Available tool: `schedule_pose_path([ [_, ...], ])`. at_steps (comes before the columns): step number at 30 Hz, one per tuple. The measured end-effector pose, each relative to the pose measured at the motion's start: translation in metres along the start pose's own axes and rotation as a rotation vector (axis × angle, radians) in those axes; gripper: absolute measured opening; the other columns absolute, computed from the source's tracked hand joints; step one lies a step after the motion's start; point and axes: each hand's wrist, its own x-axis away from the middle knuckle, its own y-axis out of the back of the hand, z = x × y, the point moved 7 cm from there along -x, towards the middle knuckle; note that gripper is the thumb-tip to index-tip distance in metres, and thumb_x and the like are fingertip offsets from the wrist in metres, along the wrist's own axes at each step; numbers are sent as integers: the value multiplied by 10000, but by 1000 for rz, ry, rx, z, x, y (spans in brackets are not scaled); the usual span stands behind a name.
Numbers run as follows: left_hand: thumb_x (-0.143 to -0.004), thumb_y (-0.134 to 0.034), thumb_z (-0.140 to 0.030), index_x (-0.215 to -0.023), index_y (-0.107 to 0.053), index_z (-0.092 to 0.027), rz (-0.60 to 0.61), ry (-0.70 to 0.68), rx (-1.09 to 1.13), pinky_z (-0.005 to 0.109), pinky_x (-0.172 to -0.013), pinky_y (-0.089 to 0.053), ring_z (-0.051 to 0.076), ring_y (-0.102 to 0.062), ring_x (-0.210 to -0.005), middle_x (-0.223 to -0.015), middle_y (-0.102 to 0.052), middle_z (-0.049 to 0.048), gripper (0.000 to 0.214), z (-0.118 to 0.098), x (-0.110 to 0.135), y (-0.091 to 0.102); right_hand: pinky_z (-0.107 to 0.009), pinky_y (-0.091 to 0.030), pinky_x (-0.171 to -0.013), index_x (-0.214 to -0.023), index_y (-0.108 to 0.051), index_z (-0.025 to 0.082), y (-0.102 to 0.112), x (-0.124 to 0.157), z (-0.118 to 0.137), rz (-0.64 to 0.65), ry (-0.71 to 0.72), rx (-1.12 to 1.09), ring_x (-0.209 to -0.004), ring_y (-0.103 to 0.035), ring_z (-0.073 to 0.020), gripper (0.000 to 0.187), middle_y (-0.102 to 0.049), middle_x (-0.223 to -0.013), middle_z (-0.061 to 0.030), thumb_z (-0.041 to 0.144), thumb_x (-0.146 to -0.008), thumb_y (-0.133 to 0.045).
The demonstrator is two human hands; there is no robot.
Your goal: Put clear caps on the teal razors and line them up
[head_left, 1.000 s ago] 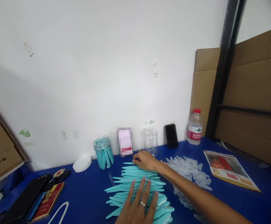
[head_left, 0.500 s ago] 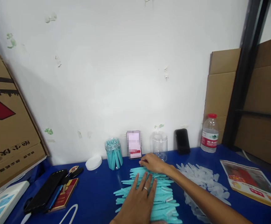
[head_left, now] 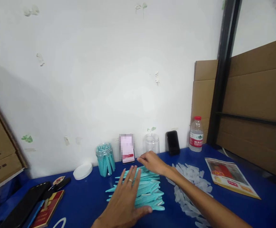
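Slim turquoise plastic sticks (head_left: 149,189), shaped like eyebrow razors, lie crosswise in a loose pile on the blue table. My left hand (head_left: 125,198) rests flat over the pile's left side, fingers stretched and thumb out to the right; a ring is on one finger. At the pile's far edge my right hand (head_left: 153,162) is closed, its fingers curled down by the sticks; what they hold, if anything, is hidden. Many similar sticks stand in a clear jar (head_left: 105,160) at the back. Behind my right hand is another clear jar (head_left: 152,144), its lower part covered.
Translucent small pieces (head_left: 187,202) lie scattered under my right forearm. Along the wall are a white lid (head_left: 82,171), a lit phone (head_left: 127,148), a black device (head_left: 173,142) and a water bottle (head_left: 196,134). A folded paper (head_left: 231,177) lies right, a black pouch (head_left: 26,204) left.
The view has turned, so things sit further left. My left thumb has spread out to the right, and the near sticks lie closer together. My right hand stays closed at the far edge.
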Motion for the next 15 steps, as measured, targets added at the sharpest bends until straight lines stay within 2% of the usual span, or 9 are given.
schedule_pose_path([
  [2,-952,-390,-550,-1541,-78,-298,-163,137,61,575,-1176,-190,301,-136,-1478,-1615,-165,70,712,18,17,14,-236,-306,-548,-674,-653,152,28,16,-10,-98,1,-50,-580,-528,-134,456,-615,-602,-11,409,-960,-407],
  [5,-955,-347,-542,-1496,-244,-286,-432,482,283,537,-1165,-258,273,-227,-1459,-1584,-256,69,608,66,55,21,-233,-371,-583,-719,-664,149,65,43,-37,-260,-74,-224,-626,-586,-155,388,-650,-649,-23,396,-925,-448],
  [7,-913,-346,-620,-1436,-359,-237,-505,702,452,542,-1162,-255,293,-286,-1434,-1525,-359,92,648,95,76,10,-234,-393,-568,-750,-661,146,77,61,-58,-362,-205,-318,-596,-586,-155,361,-649,-644,-26,393,-908,-451],
  [9,-878,-358,-658,-1396,-417,-203,-501,847,601,538,-1165,-244,304,-326,-1414,-1484,-421,107,692,113,87,-5,-229,-372,-526,-704,-635,151,78,74,-63,-386,-273,-314,-531,-539,-139,356,-606,-576,-10,387,-898,-452],
  [10,-868,-370,-661,-1388,-431,-196,-494,879,658,527,-1169,-239,301,-335,-1409,-1477,-434,106,700,117,87,-11,-224,-351,-506,-663,-614,155,74,78,-58,-337,-261,-291,-508,-509,-129,357,-576,-543,2,384,-891,-463],
  [12,-865,-398,-638,-1381,-447,-191,-497,889,726,499,-1175,-234,288,-344,-1408,-1477,-448,99,685,116,82,-17,-214,-306,-473,-596,-581,160,56,84,-31,-106,-163,-266,-490,-467,-109,361,-537,-516,19,388,-868,-514],
  [14,-876,-414,-598,-1378,-460,-183,-502,888,743,486,-1174,-240,281,-352,-1406,-1477,-458,98,653,111,73,-18,-200,-302,-449,-646,-635,165,23,98,5,294,-67,-273,-491,-474,-101,304,-572,-555,26,401,-831,-587],
  [15,-886,-412,-579,-1380,-462,-175,-499,889,739,484,-1171,-248,281,-357,-1405,-1476,-461,102,640,107,68,-17,-198,-296,-429,-671,-665,174,11,107,21,443,-37,-222,-482,-474,-102,252,-583,-558,29,391,-794,-634],
])
